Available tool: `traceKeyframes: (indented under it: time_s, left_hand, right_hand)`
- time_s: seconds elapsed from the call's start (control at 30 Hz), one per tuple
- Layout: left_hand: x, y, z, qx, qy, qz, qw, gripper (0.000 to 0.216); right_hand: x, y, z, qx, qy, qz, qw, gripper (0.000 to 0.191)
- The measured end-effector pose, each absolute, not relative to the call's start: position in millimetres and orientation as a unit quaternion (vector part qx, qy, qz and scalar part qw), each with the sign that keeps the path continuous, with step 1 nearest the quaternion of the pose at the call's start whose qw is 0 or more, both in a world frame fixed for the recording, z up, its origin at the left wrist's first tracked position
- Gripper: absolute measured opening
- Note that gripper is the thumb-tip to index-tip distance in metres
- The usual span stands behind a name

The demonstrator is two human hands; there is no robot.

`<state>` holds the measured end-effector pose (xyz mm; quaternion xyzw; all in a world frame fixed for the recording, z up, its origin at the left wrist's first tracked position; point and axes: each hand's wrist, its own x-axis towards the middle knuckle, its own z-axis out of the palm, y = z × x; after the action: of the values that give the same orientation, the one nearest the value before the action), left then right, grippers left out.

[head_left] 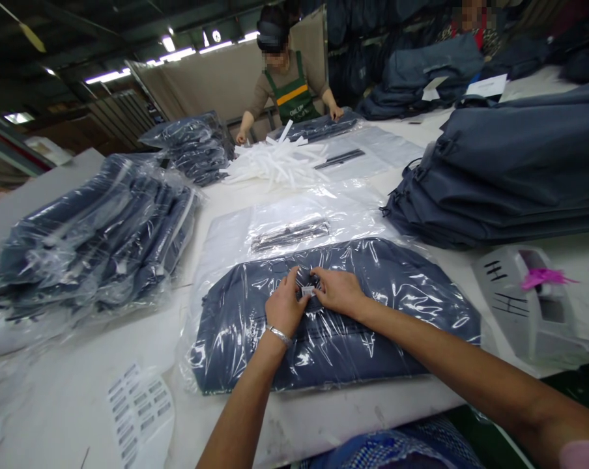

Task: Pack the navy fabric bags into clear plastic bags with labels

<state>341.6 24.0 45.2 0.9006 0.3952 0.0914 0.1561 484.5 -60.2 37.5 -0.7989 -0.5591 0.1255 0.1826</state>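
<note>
A dark blue folded garment in a clear plastic bag [373, 306] lies on the white table [70, 391] in front of me. My left hand [285, 305] and my right hand [338, 291] rest on top of the bag near its upper middle. Both pinch a small white sticker [308, 290] between their fingertips, pressed against the plastic. A silver bracelet [279, 335] circles my left wrist.
Empty clear bags [294, 221] lie just behind the garment. A stack of bagged garments [94, 241] sits left, unbagged blue garments [509, 182] right. A tape dispenser [529, 306] stands near right. A label sheet [138, 407] lies near left. White strips [279, 163] and another person [287, 78] are at the far side.
</note>
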Motion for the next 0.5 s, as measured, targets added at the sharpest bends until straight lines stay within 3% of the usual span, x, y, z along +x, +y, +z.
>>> traceKeyframes:
  time_s: [0.1, 0.27, 0.4, 0.5]
  left_hand:
    - [338.5, 24.6, 49.1, 0.9, 0.394, 0.108, 0.154, 0.064]
    - [330.7, 25.7, 46.5, 0.941, 0.282, 0.163, 0.095, 0.03]
    - [321.0, 29.7, 39.4, 0.96, 0.254, 0.112, 0.026, 0.028]
    - [307.3, 33.8, 43.5, 0.955, 0.281, 0.094, 0.018, 0.03]
  right_hand:
    - [486.3, -64.9, 38.1, -0.785, -0.576, 0.112, 0.2, 0.036]
    - [485.3, -74.8, 41.6, -0.727, -0.667, 0.055, 0.15, 0.029]
    - [488.8, -84.8, 46.7, -0.742, -0.662, 0.039, 0.099, 0.031]
    - [499.7, -109.1, 51.9, -0.759, -0.642, 0.026, 0.107, 0.029]
